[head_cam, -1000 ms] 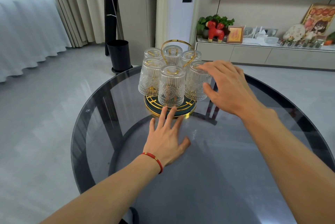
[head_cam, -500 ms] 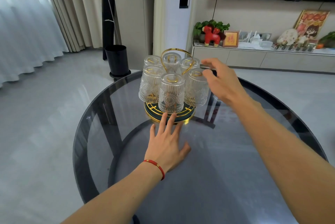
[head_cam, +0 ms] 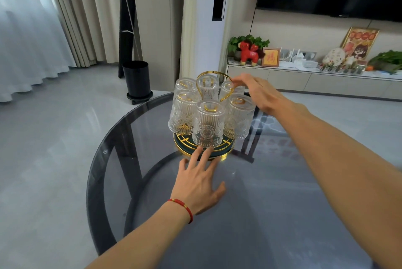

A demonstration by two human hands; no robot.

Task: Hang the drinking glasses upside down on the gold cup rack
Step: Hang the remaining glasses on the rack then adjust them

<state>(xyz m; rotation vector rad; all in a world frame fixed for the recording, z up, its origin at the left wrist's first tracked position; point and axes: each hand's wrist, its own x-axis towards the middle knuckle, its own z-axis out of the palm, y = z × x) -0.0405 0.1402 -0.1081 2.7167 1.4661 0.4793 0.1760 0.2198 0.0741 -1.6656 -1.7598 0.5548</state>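
Now, in the head view, the right hand (head_cam: 261,92) has risen from the flank of the right-side glass, where it sat a second ago, to the top of the gold cup rack (head_cam: 204,149), its fingertips at the gold loop handle (head_cam: 214,77). Whether they pinch the loop or only touch it cannot be told, since the fingers overlap a rear glass. The left hand (head_cam: 199,184) has stayed flat and spread on the dark glass surface (head_cam: 272,214), holding nothing, fingertips touching the rack's round base. Six drinking glasses (head_cam: 208,125) hang mouth-down around the centre post, and no loose glass shows on the surface. That suggests the hanging is done and the hand is moving on to steady or lift the rack. The pegs inside the glasses are only gold glints through ribbed walls. The rear glasses are partly covered by the front ones, so how they are seated is hard to judge.
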